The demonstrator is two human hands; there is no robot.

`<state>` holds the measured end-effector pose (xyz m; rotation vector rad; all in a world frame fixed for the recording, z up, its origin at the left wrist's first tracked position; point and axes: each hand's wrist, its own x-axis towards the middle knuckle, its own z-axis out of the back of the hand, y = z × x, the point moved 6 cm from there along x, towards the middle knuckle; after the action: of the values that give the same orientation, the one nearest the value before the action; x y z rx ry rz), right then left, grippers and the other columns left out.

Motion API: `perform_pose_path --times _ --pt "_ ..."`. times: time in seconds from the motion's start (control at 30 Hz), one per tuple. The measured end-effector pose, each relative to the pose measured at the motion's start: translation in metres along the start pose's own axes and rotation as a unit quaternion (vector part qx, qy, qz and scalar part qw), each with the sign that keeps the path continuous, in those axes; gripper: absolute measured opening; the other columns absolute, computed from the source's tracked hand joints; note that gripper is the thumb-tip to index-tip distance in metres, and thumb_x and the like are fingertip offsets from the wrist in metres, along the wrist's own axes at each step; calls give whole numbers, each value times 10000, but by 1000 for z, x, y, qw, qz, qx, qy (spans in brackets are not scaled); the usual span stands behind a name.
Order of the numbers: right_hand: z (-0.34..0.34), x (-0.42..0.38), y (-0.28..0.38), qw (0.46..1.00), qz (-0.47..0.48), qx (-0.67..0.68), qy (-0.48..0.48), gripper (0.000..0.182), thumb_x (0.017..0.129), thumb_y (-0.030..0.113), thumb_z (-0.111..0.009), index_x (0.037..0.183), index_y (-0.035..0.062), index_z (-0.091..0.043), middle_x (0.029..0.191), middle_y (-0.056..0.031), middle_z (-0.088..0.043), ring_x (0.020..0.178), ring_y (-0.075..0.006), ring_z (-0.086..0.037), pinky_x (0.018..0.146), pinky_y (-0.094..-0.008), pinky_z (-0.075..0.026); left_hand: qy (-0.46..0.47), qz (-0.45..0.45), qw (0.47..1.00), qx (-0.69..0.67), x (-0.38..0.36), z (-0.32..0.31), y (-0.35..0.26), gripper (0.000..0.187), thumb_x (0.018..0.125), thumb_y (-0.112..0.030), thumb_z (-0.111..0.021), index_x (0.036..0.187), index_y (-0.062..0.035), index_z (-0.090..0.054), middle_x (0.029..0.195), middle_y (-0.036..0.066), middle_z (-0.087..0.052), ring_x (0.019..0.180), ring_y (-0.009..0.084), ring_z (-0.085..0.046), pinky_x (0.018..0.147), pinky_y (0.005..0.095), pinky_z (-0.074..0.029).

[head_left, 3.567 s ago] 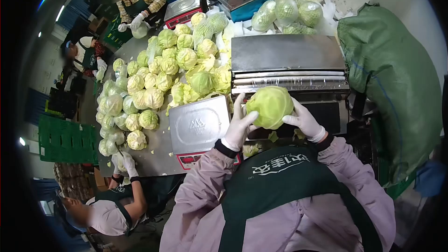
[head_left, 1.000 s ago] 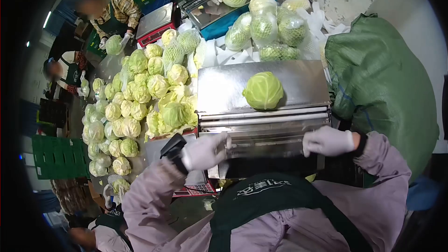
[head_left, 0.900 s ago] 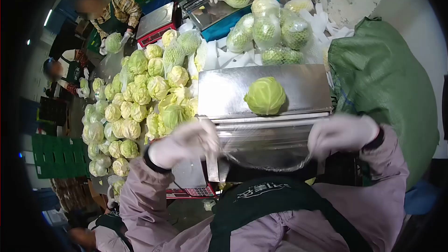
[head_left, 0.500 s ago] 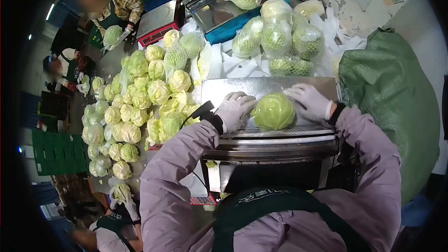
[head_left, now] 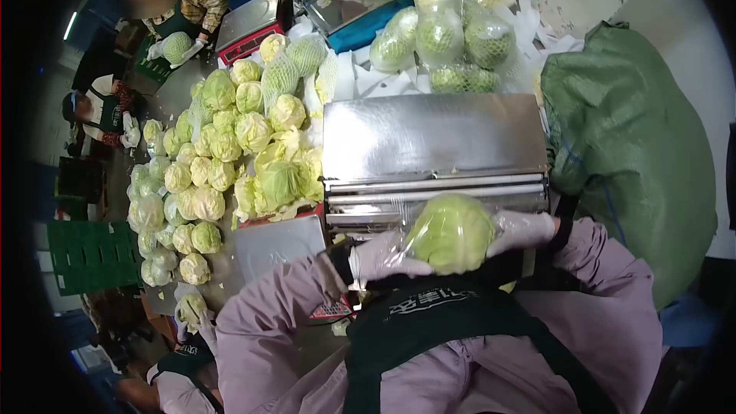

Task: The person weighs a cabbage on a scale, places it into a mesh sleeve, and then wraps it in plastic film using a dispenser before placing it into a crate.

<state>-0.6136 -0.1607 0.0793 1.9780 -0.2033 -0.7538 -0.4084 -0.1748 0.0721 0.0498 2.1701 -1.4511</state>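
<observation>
A green cabbage under shiny clear film is held close to my apron, in front of the wrapping machine's rollers. My left hand, in a white glove, grips its left side low down, fingers partly beneath it. My right hand, also gloved, is closed on the cabbage's right side, with some fingertips hidden behind it. Clear film stretches between the cabbage and the rollers. Beyond them lies the machine's bare metal plate.
Left, loose cabbages cover the table beside a scale plate. Netted, wrapped cabbages sit behind the machine, and a green sack stands right. Co-workers handle cabbages at the far side and left.
Both hands have brought the cabbage from the metal plate toward my body, past the rollers. Film now covers it, and my hands have closed in on its sides.
</observation>
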Motion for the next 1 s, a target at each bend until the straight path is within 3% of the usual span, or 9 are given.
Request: perform_pose_path --times 0.07,0.2,0.37,0.43,0.53,0.57,0.73,0.87,1.0 --pt "-33 -11 -9 997 -45 44 -49 391 843 232 -684 1150 8 -593 1023 -59 -647 959 -133 -586 886 -288 -470 -6 103 995 -2 -16 -21 33 420 833 -197 -723 1180 4 -599 1020 69 -656 983 142 -583 883 296 -468" --pt "-48 -1 -113 991 -117 46 -54 376 877 359 -641 1016 10 -660 866 -48 -661 749 -100 -604 667 -230 -498 -126 56 990 6 -19 -36 97 389 809 -364 -744 889 9 -671 753 43 -639 681 92 -565 650 244 -470" --pt "-75 -15 -151 952 -180 193 -152 402 907 382 -602 1033 4 -651 817 -66 -659 692 -102 -623 619 -188 -496 -142 67 972 -172 -33 -43 137 307 928 -245 -607 1109 3 -610 941 81 -667 783 124 -642 714 222 -511" --pt "-74 -28 -127 974 116 -63 -185 334 937 292 -561 1091 1 -615 886 -53 -662 731 -124 -642 643 -208 -504 -173 32 949 -262 -50 -44 131 473 976 -392 -456 1254 -13 -513 1105 134 -617 963 194 -623 824 292 -493" --pt "-82 -62 -115 911 107 -224 -328 275 948 181 -520 1143 -4 -578 1018 -51 -654 819 -146 -649 726 -249 -512 -169 50 910 -376 -67 -52 131 571 996 -480 -300 1232 -8 -519 1162 138 -586 1046 203 -590 866 332 -480" --pt "-79 -64 -156 905 20 243 -350 245 939 140 -517 1116 -14 -589 1091 -50 -631 926 -156 -637 820 -287 -498 -232 43 909 -344 -70 -50 130 539 995 -462 -333 1219 -13 -528 1145 129 -594 1025 194 -596 851 316 -481" --pt "-115 -81 -114 862 93 89 -490 188 935 158 -521 934 -2 -619 921 -25 -631 805 -104 -589 714 -237 -462 -431 -74 899 -22 -62 -46 108 326 999 -285 -456 829 -33 -573 668 -9 -548 571 91 -486 539 224 -390" --pt "-108 -99 -128 762 79 165 -621 359 987 271 -439 762 30 -581 599 15 -517 472 -38 -437 445 -173 -332 -363 -77 784 -497 -63 -50 132 351 981 -322 -462 687 -132 -443 546 -36 -401 445 107 -393 448 257 -350" --pt "-105 -85 -223 765 53 397 -504 277 948 249 -487 759 56 -545 543 40 -422 412 -37 -347 380 -187 -263 -325 20 811 -486 -79 -39 197 304 959 -264 -477 689 -126 -475 528 -31 -397 452 111 -415 453 247 -358"
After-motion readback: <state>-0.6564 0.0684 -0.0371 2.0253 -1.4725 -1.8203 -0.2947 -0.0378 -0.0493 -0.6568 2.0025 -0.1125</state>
